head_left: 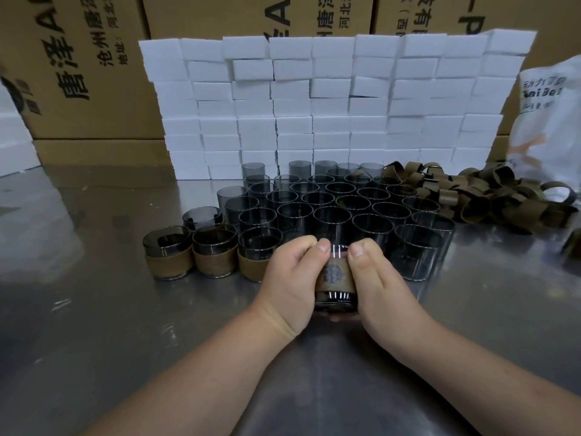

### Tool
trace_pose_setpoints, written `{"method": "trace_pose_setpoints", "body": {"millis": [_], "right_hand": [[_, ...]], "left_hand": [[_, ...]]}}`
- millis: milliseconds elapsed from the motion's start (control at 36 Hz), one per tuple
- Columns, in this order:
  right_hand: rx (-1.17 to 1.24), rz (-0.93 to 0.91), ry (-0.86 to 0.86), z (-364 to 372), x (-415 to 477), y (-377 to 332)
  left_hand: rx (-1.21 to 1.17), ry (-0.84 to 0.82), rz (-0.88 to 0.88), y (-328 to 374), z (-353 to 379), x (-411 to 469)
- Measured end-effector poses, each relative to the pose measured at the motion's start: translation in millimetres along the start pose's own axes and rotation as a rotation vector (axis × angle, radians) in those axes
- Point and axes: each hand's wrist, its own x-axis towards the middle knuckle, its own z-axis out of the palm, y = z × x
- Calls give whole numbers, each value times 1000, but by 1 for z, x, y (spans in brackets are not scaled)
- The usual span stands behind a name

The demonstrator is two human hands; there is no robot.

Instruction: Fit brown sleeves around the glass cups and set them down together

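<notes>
My left hand [290,278] and my right hand [374,281] grip one smoky glass cup [335,302] between them, just above the steel table. A brown sleeve [334,276] with a round dark emblem wraps the cup's middle, and both thumbs press at its upper edge. To the left stand several cups wearing brown sleeves [168,256]. Behind my hands stands a crowd of bare grey glass cups [333,199]. A heap of loose brown sleeves [471,196] lies at the right.
A wall of white foam blocks [330,105] rises behind the cups, with cardboard boxes [78,73] behind it. A white plastic bag [547,121] stands at the far right. The steel table [78,278] spreads to the left and in front.
</notes>
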Motion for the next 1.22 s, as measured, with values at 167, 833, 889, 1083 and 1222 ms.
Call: {"method": "trace_pose_setpoints", "body": {"millis": [167,833,889,1083,1222], "right_hand": [[-22,-8,-3,-2,1,3],[-412,-24,77,-7,6,18],[-449,-10,75,-7,8,20],[-514,8,74,-6,9,20],[-531,42,73,-7,12,22]], "left_hand": [[5,2,2,0,1,0],[502,-8,86,-11,2,3],[557,-30,50,-12,2,3],[807,-158,51,-11,2,-2],[895,-119,130,-14,2,-2]]}}
